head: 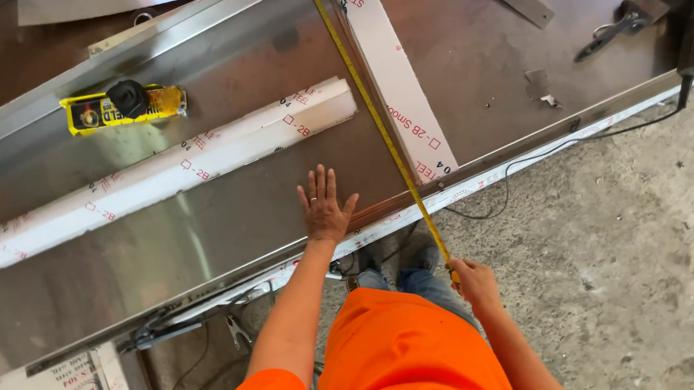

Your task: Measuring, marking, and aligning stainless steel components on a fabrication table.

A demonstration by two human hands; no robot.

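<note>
Stainless steel sheet (pixel 162 241) fills the bench, long axis lower-left to upper-right. Yellow tape measure blade (pixel 382 129) stretched diagonally across it, running up-left away from the grip to the far edge. Left hand (pixel 324 210) flat, fingers spread, grasping nothing, just left of the blade. Right hand (pixel 475 282) clenched on the blade's near end, off the sheet edge.

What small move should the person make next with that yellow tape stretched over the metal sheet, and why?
Probably pull the yellow tape measure a touch tighter and line it up along the white-filmed strip. The right hand holds the tape's near end just past the edge of the steel sheet, while the left hand lies flat on the sheet, fingers spread, steadying it.
</note>
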